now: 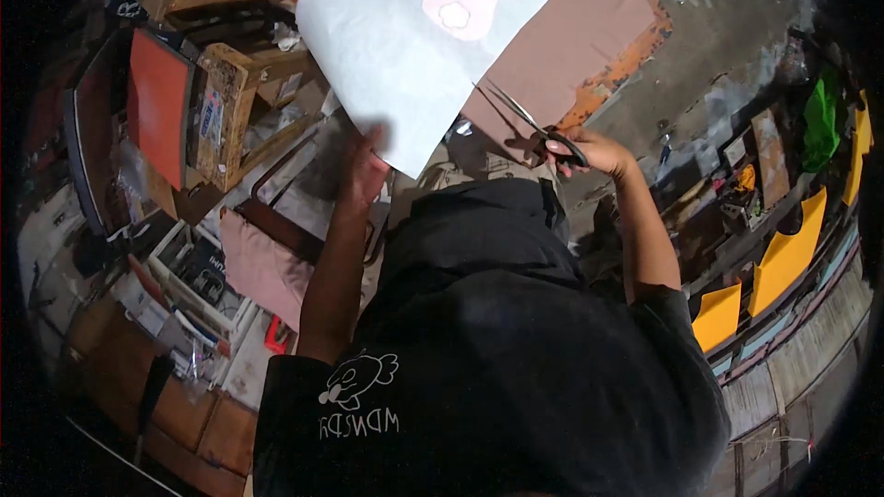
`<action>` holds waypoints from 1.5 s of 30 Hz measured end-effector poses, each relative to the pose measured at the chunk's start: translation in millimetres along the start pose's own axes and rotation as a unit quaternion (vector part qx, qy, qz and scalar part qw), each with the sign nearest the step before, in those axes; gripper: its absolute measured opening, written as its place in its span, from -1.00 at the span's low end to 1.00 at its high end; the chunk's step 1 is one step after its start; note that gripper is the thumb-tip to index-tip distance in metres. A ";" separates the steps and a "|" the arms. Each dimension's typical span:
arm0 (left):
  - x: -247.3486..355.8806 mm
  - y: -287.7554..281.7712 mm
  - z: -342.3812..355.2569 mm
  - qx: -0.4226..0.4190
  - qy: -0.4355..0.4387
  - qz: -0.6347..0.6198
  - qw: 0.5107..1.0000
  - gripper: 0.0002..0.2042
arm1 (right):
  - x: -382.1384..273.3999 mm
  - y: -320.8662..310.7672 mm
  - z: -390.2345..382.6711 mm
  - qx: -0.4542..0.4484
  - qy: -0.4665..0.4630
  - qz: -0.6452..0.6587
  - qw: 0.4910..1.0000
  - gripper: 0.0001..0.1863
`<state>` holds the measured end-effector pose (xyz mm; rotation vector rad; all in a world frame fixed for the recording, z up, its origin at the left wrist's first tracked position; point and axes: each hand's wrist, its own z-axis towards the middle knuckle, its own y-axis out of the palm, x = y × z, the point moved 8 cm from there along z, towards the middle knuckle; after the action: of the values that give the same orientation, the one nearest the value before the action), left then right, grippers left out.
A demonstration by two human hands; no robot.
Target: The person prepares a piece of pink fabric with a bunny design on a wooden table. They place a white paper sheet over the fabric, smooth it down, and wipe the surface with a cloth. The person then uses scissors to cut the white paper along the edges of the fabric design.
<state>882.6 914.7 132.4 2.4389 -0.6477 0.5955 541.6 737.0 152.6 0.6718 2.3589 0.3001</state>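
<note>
A large white sheet [378, 37] with a pale pink figure [460, 14] on it lies over a brown sheet [580, 46] on a rusty orange surface [608, 83]. My left hand [368, 168] grips the white sheet's lower left edge, fingers partly hidden beneath it. Scissors [525, 120] are held in my right hand [585, 152], their blades parted near the white sheet's right edge, over the brown sheet.
Wooden frames [221, 110] and an orange board [157, 101] stand at left, above a white crate [180, 281] and pink cloth [258, 262]. Along the right are clutter, green material [820, 120] and yellow sheets [783, 258]. Grey floor [700, 28] shows at upper right.
</note>
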 end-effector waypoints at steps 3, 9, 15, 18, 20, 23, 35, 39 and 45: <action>22.9 33.2 -18.0 0.002 0.039 0.027 0.999 -0.36 | 0.0 -1.6 7.4 -0.025 0.008 0.018 0.999 -0.47; 46.2 57.7 -32.4 0.021 0.041 -0.014 0.999 -0.40 | 1.3 -3.0 20.3 -0.038 -0.006 0.037 0.999 -0.40; 56.4 57.3 -33.6 0.019 0.079 0.082 0.993 -0.45 | -25.6 -2.7 31.2 -0.056 -0.068 0.056 0.995 -0.37; 48.2 44.4 -34.7 0.066 0.060 0.124 0.988 -0.48 | -28.8 -9.9 40.6 -0.053 -0.070 0.050 0.995 -0.40; 49.9 44.9 -34.1 0.065 0.064 0.145 0.985 -0.48 | -35.6 -12.3 42.1 -0.053 -0.062 0.032 0.996 -0.44; 50.1 49.8 -37.8 0.067 0.060 0.137 0.986 -0.49 | -42.3 -9.6 46.5 -0.038 -0.069 0.024 0.997 -0.44; 16.8 33.0 -49.4 0.084 -0.051 0.193 0.976 -0.63 | -40.3 -14.2 53.6 -0.023 -0.066 0.018 0.997 -0.40; 1.7 30.2 -56.4 0.092 -0.136 0.183 0.969 -0.66 | -54.1 -9.4 49.6 -0.036 -0.081 -0.004 0.996 -0.36; -7.0 27.0 -57.1 0.088 -0.146 0.228 0.959 -0.70 | -48.4 -9.3 53.5 -0.025 -0.074 0.002 0.997 -0.38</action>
<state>846.7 931.1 182.2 2.5782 -1.3552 0.4837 604.4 705.1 134.5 0.6528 2.2022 0.3012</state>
